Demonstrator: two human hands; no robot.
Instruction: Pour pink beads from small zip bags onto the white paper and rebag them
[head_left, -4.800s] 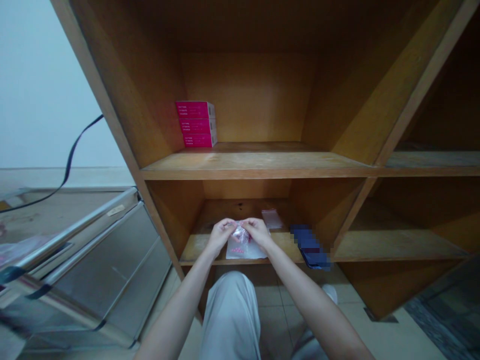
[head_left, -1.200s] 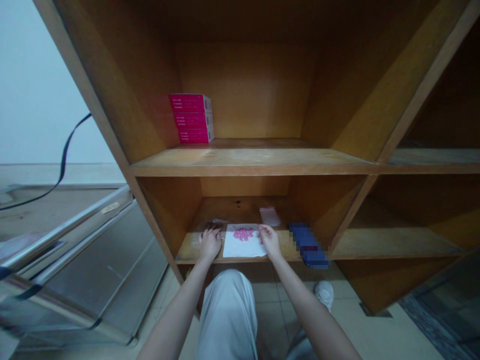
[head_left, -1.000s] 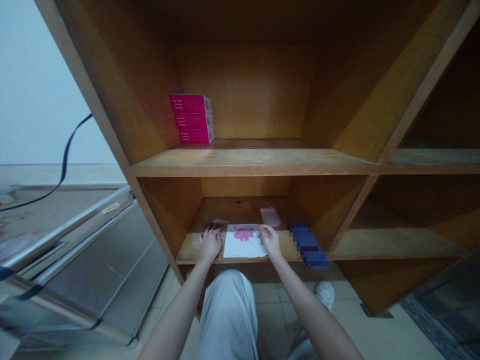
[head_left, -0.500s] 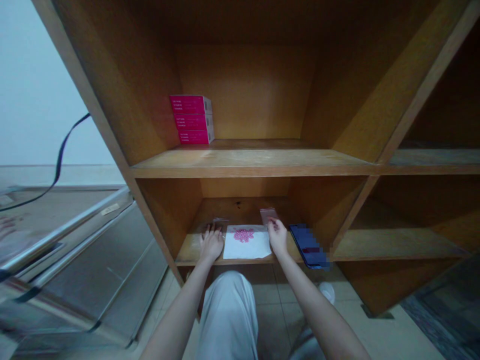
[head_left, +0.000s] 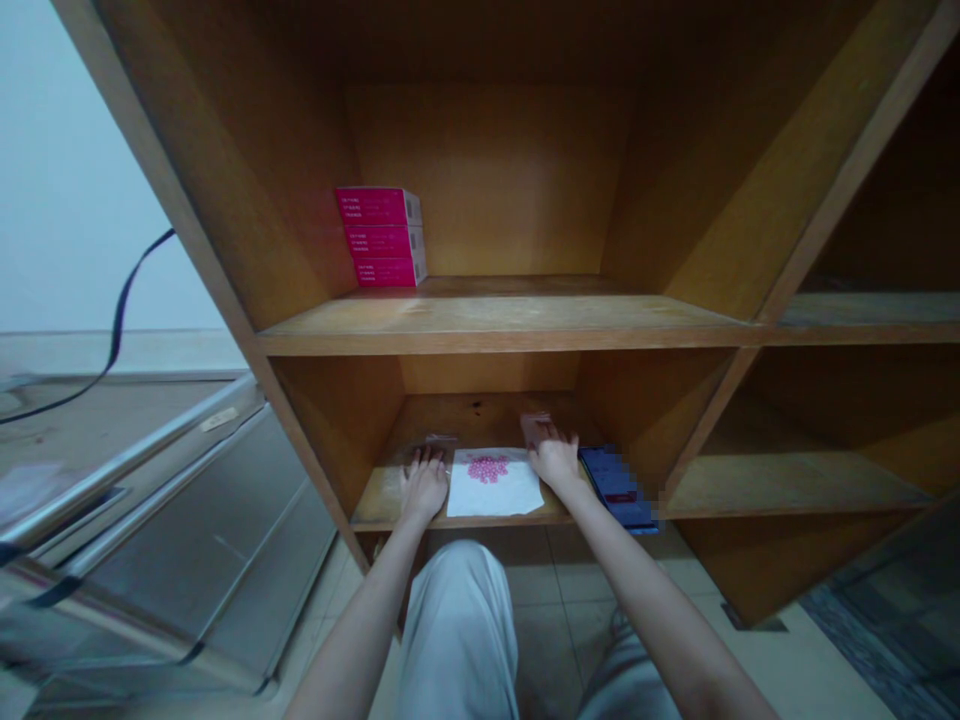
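Observation:
A white sheet [head_left: 495,490] lies on the lower shelf [head_left: 375,510] with a small heap of pink pills [head_left: 488,467] on it. My left hand [head_left: 424,482] rests flat on the shelf just left of the sheet, fingers spread, beside an empty clear bag [head_left: 439,440]. My right hand [head_left: 555,457] lies with stretched fingers on a small clear plastic bag [head_left: 534,424] behind and right of the sheet. A dark blue flat object [head_left: 616,487] lies right of that hand.
Three pink boxes [head_left: 381,237] are stacked at the back left of the upper shelf [head_left: 487,325]. Wooden dividers wall the compartment on both sides. A metal cabinet [head_left: 150,520] stands at the left. My knee in light trousers [head_left: 457,640] is below the shelf edge.
Both hands earlier held a bag over the sheet; the pills now lie on the sheet. My right hand has moved back and right onto the small clear bag. The left hand stays put.

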